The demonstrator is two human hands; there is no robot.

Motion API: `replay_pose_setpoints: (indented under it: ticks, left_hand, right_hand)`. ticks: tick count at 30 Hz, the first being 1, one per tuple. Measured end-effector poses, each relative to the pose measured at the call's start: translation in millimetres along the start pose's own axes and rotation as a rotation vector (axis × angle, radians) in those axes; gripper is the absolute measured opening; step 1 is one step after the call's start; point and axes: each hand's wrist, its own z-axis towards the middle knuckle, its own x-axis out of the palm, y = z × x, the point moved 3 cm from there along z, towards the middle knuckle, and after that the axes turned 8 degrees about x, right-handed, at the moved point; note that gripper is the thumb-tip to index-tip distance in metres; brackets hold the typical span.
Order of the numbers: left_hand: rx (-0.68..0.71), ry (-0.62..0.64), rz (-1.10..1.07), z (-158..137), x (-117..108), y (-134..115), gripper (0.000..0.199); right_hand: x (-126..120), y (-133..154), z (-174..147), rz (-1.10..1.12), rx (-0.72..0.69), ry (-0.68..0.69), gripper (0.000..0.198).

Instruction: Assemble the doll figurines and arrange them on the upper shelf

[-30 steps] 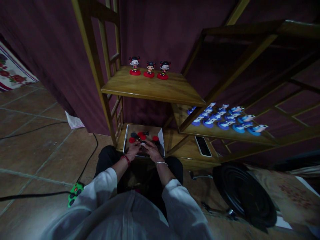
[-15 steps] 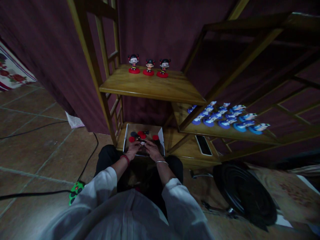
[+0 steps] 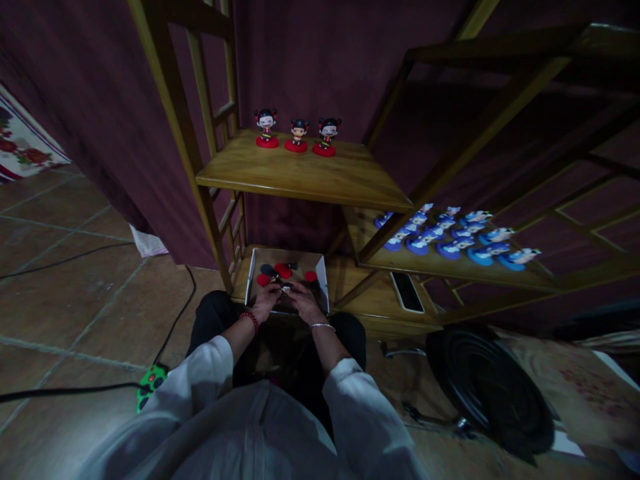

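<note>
Both of my hands meet over a shallow white box (image 3: 323, 280) on the low shelf. Between their fingertips is a small figurine (image 3: 286, 289), mostly covered by the fingers. My left hand (image 3: 265, 301), with a red bead bracelet at its wrist, is closed on the figurine's left side. My right hand (image 3: 305, 301), wearing a pale bracelet, pinches it from the right. Inside the box lie red round bases (image 3: 283, 270) and dark pieces, too dim to make out fully.
Three figurines (image 3: 299, 133) on red bases stand on the wooden shelf (image 3: 300, 177) above. Several blue-and-white figurines (image 3: 453, 247) fill a shelf at right. A phone (image 3: 407, 292) lies below them. A black stool (image 3: 490, 393) stands right; a green game controller (image 3: 151, 387) lies left.
My fingers have shifted slightly around the figurine, and its face, visible earlier, is now mostly hidden. Both hands stay over the box.
</note>
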Motion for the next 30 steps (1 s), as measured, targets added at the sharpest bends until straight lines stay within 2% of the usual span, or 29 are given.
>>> replay_pose_setpoints:
  ticks: [7,23,30]
  left_hand:
    - [0.007,0.002,0.013,-0.9,-1.6,-0.9,0.016]
    - [-0.041,0.058,0.055,3.3,-1.1,6.7,0.005]
    - [-0.079,0.125,0.149,5.0,-0.3,9.8,0.025]
  right_hand:
    - [-1.1,-3.8,6.4,-0.038,-0.027,-0.027,0.054]
    - [-4.1,-9.9,14.0,-0.021,-0.021,-0.104,0.050]
    - [-4.0,-11.6,16.9,-0.051,0.000,-0.123,0.044]
